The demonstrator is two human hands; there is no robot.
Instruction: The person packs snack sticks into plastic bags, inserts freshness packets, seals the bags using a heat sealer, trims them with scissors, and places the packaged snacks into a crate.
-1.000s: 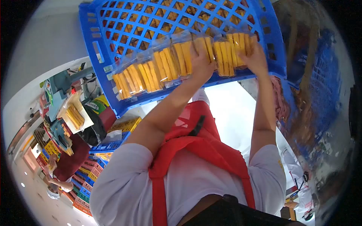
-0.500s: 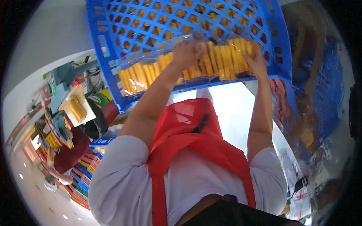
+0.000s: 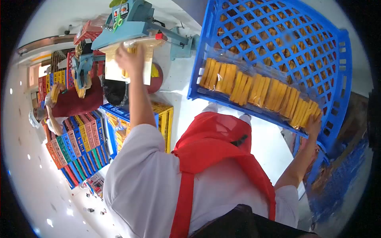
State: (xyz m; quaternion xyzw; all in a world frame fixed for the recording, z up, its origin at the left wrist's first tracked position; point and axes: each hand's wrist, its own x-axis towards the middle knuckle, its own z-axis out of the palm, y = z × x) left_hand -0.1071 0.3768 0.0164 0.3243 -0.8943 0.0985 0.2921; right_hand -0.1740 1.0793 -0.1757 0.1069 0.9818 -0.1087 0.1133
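Observation:
A row of clear packs of yellow sticks [image 3: 258,90] stands along the near side of a blue lattice crate [image 3: 254,23]. At the row's right end, my right hand [image 3: 313,126] holds the last pack, its fingers against the wrap. Far to the left, my left hand [image 3: 131,59] is over a white board [image 3: 146,71] in front of a teal machine [image 3: 119,33]. Its fingers look apart, slightly blurred, and partly cover a pack of yellow sticks [image 3: 125,73] on the board.
Stacked colored crates [image 3: 79,141] stand at the lower left, with a yellow crate [image 3: 164,123] nearer me. Another person [image 3: 55,113] works at the far left beside a second teal machine [image 3: 82,71]. A blue crumpled sheet [image 3: 341,178] lies at the lower right.
My left hand has left the row of packs and moved left to the white board. The view has turned left, so the crate appears farther right. My right hand stays at the row's right end.

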